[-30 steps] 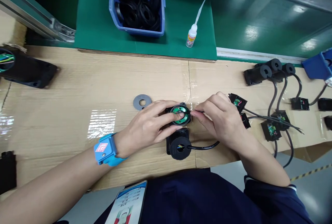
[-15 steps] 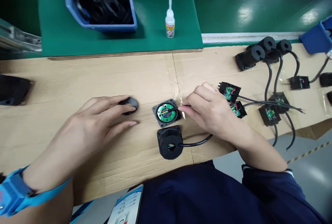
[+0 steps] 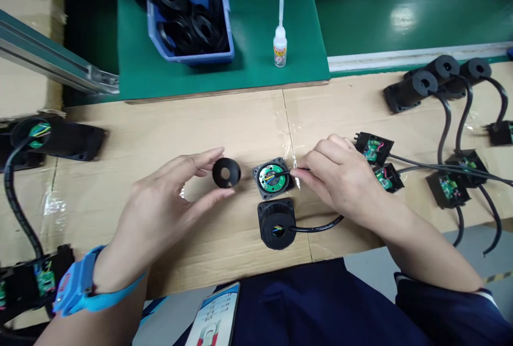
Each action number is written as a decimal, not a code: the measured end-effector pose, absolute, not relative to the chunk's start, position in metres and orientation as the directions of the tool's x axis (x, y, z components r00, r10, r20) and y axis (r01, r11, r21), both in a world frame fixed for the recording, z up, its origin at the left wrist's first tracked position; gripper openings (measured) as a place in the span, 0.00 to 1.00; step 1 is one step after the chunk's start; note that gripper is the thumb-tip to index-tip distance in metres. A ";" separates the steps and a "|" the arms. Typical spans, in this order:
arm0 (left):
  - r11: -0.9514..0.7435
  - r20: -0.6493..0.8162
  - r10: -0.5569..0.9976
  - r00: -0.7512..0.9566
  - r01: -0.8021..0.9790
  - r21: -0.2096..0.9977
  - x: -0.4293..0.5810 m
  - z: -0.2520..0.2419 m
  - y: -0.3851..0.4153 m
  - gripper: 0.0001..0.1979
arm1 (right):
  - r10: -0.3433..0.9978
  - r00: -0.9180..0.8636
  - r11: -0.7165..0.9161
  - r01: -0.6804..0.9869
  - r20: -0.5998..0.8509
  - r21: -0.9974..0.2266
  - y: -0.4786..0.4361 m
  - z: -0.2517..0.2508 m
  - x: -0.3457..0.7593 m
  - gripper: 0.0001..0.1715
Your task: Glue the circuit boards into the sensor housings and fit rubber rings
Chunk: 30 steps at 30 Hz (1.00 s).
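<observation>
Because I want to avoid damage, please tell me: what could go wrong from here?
The right hand pinches the cable, whose wires reach the board; a pull might strain them. The left hand holds the disc by its edge, so it could slip. The board lies uncovered, so a dropped part might hit it.

Left hand's got a black ring disc, 9 o'clock from the circuit-board housing; right hand's pinching the black cable at 3, squeeze bottle at 12.
</observation>
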<state>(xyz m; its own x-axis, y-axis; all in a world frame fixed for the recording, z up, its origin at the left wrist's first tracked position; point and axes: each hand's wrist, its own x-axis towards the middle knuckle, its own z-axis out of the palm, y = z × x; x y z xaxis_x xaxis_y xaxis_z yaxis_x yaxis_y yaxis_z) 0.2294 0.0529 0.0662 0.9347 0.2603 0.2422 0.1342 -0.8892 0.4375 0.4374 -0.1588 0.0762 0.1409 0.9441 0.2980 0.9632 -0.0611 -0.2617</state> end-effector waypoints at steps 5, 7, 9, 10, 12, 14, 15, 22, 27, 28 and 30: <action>-0.864 0.297 0.143 0.944 -0.027 0.503 0.247 0.087 0.029 0.23 | 0.938 0.127 -0.051 0.972 0.323 -0.231 -0.159 0.076 0.437 0.15; -0.890 0.296 0.106 0.949 -0.042 0.453 0.255 0.089 0.022 0.25 | 0.939 0.123 -0.049 0.972 0.321 -0.229 -0.159 0.076 0.437 0.14; -0.931 0.293 0.086 0.952 -0.028 0.364 0.261 0.088 0.017 0.25 | 0.945 0.127 -0.052 0.968 0.302 -0.244 -0.159 0.076 0.437 0.14; -0.952 0.298 0.081 0.951 -0.015 0.307 0.264 0.087 0.015 0.25 | 0.947 0.132 -0.057 0.966 0.294 -0.253 -0.159 0.076 0.437 0.14; -0.982 0.318 0.070 0.946 0.009 0.189 0.267 0.085 0.011 0.27 | 0.948 0.142 -0.063 0.961 0.284 -0.271 -0.159 0.077 0.437 0.13; -0.995 0.332 0.059 0.941 0.030 0.094 0.271 0.084 0.007 0.29 | 0.947 0.150 -0.065 0.955 0.283 -0.290 -0.159 0.077 0.436 0.12; -0.998 0.330 0.057 0.942 0.040 0.057 0.272 0.084 0.005 0.29 | 0.948 0.151 -0.063 0.952 0.279 -0.299 -0.159 0.077 0.436 0.12; -0.995 0.367 0.060 0.928 0.086 -0.057 0.283 0.082 -0.003 0.30 | 0.951 0.153 -0.063 0.947 0.269 -0.316 -0.159 0.078 0.436 0.12; -0.978 0.293 0.100 0.951 0.039 0.206 0.277 0.081 0.005 0.32 | 0.954 0.169 -0.072 0.930 0.246 -0.361 -0.160 0.078 0.437 0.10; -0.961 0.266 0.106 0.958 0.030 0.274 0.275 0.081 0.007 0.32 | 0.954 0.167 -0.065 0.927 0.250 -0.370 -0.160 0.078 0.437 0.10; -0.928 0.213 0.111 0.971 0.024 0.373 0.273 0.081 0.010 0.29 | 0.953 0.165 -0.056 0.920 0.254 -0.387 -0.159 0.078 0.438 0.09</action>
